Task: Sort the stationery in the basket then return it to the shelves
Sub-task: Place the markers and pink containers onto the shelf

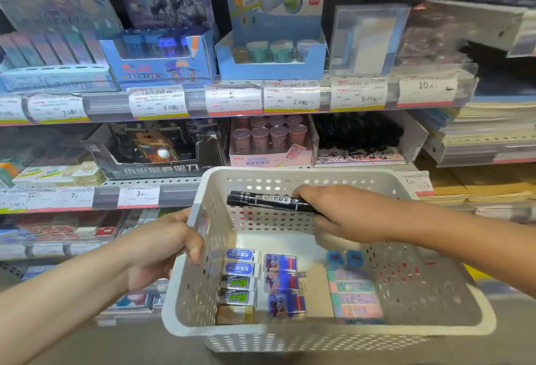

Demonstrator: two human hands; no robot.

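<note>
My left hand grips the left rim of a white perforated basket held in front of the shelves. Above the basket's far side, my right hand holds two black markers side by side, their caps pointing left. On the basket floor lie a column of erasers at the left, three blue-and-red packs in the middle, and pastel packs with two small blue items at the right.
Shelves with price tags fill the view. The shelf just behind the basket holds a white box of black markers, a pink box of sharpeners and a dark display box. Notebooks are stacked at right.
</note>
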